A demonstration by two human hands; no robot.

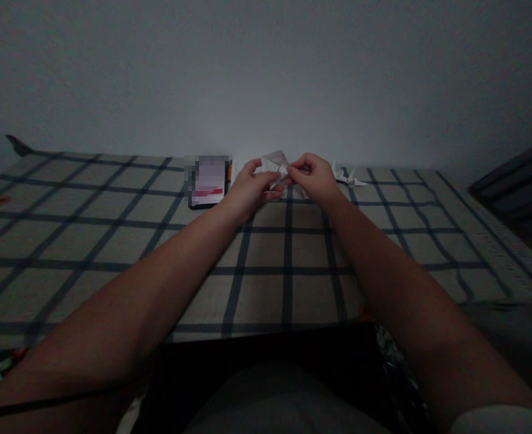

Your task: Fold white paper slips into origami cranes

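Both my arms reach forward over a checked cloth (288, 265). My left hand (250, 190) and my right hand (313, 176) meet near the far edge and pinch a small piece of folded white paper (275, 164) between their fingertips. The paper stands a little above the cloth, part of it hidden behind my fingers.
A phone (208, 181) with a lit screen lies just left of my left hand. A folded white paper crane (348, 176) sits to the right of my right hand. A plain wall rises behind the cloth. Dark furniture (514, 181) stands at the right.
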